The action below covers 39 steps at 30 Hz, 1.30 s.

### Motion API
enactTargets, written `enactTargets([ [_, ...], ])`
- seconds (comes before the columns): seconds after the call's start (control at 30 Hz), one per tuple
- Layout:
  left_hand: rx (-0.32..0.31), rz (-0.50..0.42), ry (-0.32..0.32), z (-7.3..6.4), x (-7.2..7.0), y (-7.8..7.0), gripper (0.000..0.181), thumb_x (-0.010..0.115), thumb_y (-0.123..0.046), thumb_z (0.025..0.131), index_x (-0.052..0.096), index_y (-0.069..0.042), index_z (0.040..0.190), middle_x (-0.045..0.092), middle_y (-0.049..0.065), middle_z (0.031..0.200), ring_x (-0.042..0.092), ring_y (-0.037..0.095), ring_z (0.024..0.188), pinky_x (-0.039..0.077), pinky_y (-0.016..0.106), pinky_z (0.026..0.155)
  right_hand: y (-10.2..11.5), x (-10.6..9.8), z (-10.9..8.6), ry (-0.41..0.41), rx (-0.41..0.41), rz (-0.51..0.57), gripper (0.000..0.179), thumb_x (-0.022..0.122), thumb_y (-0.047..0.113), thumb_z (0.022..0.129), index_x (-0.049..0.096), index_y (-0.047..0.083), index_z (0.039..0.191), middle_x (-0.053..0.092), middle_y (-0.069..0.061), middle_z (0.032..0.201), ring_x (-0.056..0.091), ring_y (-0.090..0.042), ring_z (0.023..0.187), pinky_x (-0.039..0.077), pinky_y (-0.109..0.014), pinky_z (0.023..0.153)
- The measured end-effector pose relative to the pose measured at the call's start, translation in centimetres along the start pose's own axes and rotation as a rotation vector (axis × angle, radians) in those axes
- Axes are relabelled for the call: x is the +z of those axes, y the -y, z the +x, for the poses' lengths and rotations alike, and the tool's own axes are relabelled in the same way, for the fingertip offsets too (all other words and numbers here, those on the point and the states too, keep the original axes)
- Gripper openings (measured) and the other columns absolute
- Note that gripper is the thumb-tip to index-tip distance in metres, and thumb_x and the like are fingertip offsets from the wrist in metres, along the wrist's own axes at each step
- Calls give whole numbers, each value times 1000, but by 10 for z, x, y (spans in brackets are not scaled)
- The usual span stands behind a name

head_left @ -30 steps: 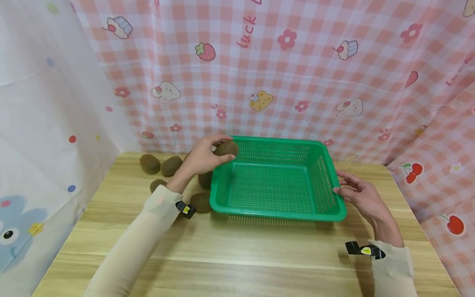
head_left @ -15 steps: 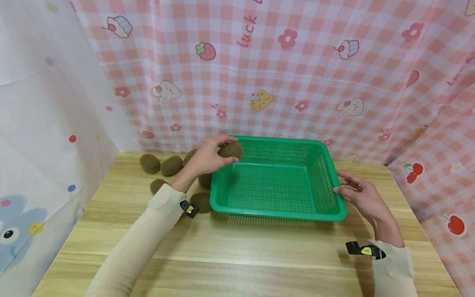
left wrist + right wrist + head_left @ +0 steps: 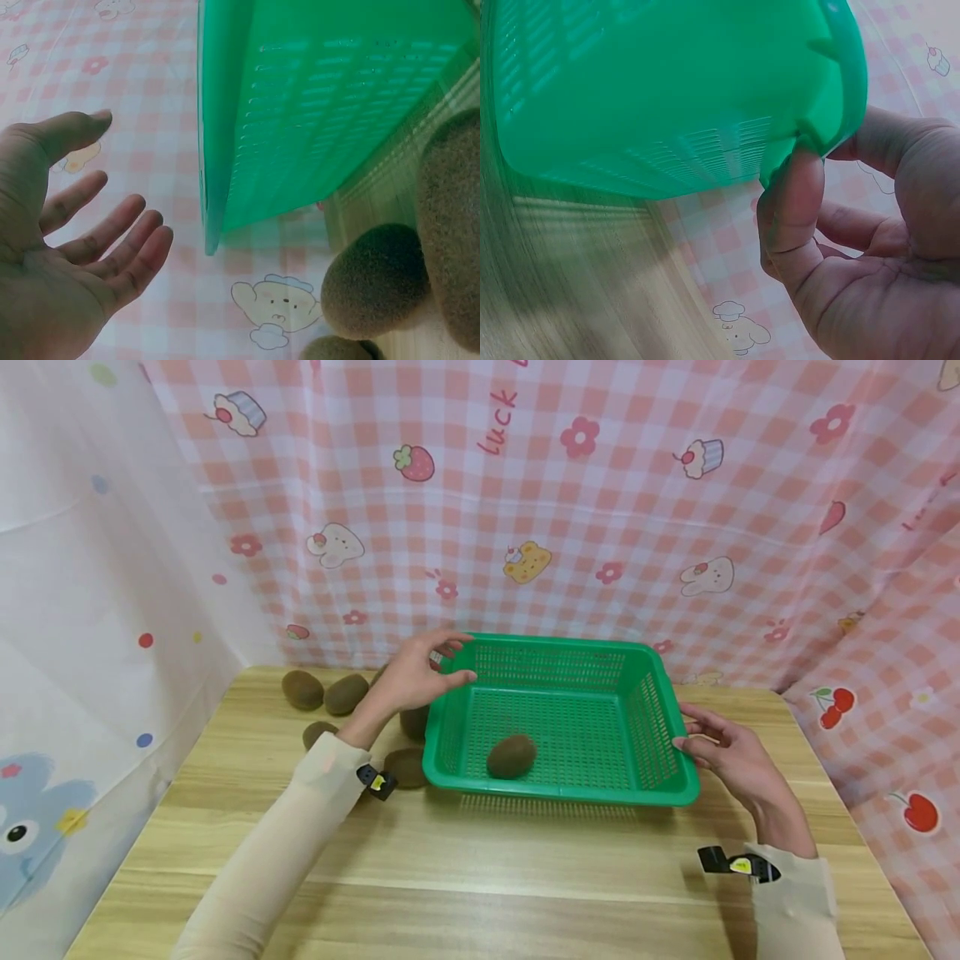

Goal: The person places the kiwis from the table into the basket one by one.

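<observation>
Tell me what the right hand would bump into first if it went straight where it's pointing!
The green basket, it seems: the right hand grips its right end and points toward it, so I see no gap to cross.

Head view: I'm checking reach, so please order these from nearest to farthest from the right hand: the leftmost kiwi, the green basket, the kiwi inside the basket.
1. Green basket: the right hand grips its right end.
2. Kiwi inside the basket: near the front wall, left of middle.
3. Leftmost kiwi: on the table, near its far-left corner.
</observation>
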<state>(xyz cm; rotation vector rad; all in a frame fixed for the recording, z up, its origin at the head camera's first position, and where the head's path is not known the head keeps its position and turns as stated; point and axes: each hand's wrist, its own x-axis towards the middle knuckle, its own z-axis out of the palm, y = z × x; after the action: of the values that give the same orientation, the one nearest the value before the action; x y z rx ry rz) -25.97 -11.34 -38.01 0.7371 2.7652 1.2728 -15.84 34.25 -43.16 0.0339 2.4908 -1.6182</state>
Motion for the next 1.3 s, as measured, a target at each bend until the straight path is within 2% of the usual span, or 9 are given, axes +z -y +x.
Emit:
enactTargets([
  [0.2, -9, 8, -23, -2, -3, 0, 68, 78, -40, 91, 52, -19, 150, 58, 17, 144, 55, 35, 130, 52, 52, 102, -1, 0, -1, 2, -2, -22, 69, 64, 26, 103, 31, 7, 161, 56, 4, 115, 62, -3, 87, 57, -23, 75],
  [0.37, -23, -1, -44, -5, -5, 1, 77, 78, -46, 90, 46, -18, 154, 53, 16, 150, 51, 37, 137, 46, 59, 109, -2, 0, -2, 5, 2, -17, 70, 64, 27, 103, 31, 7, 161, 56, 5, 114, 62, -2, 88, 57, -21, 76],
  [0.53, -44, -13, -71, -10, -10, 4, 81, 78, -50, 89, 43, -21, 155, 47, 11, 157, 44, 34, 145, 42, 58, 115, -3, -1, -1, 6, 4, -14, 70, 64, 27, 103, 31, 7, 161, 56, 5, 115, 62, -2, 89, 57, -21, 76],
  [0.7, -77, -11, -111, -17, -13, 12, 87, 78, -54, 87, 40, -20, 157, 40, 6, 162, 37, 31, 150, 38, 59, 118, -3, -1, -1, 4, 7, -13, 70, 64, 27, 103, 30, 7, 162, 56, 6, 114, 62, -2, 88, 57, -21, 76],
  [0.93, -93, 27, -171, -31, -19, 26, 91, 77, -55, 87, 36, -21, 160, 37, 7, 164, 32, 32, 153, 33, 62, 120, -2, 0, 0, 3, 6, -16, 70, 64, 26, 103, 31, 7, 161, 57, 6, 114, 61, -3, 86, 56, -22, 75],
  [1.03, -119, 40, -198, -37, -23, 31, 92, 77, -57, 86, 34, -22, 160, 35, 9, 165, 32, 34, 153, 32, 63, 120, -1, 0, 0, 4, 5, -14, 70, 64, 27, 103, 31, 7, 161, 57, 6, 114, 61, -3, 86, 56, -22, 74],
  [1.3, -149, 46, -259, -51, -32, 46, 93, 78, -53, 87, 31, -21, 162, 32, 12, 166, 31, 35, 153, 31, 62, 121, 0, 1, 0, 10, 5, -3, 70, 64, 26, 103, 30, 7, 162, 58, 7, 114, 62, -2, 89, 57, -21, 75],
])
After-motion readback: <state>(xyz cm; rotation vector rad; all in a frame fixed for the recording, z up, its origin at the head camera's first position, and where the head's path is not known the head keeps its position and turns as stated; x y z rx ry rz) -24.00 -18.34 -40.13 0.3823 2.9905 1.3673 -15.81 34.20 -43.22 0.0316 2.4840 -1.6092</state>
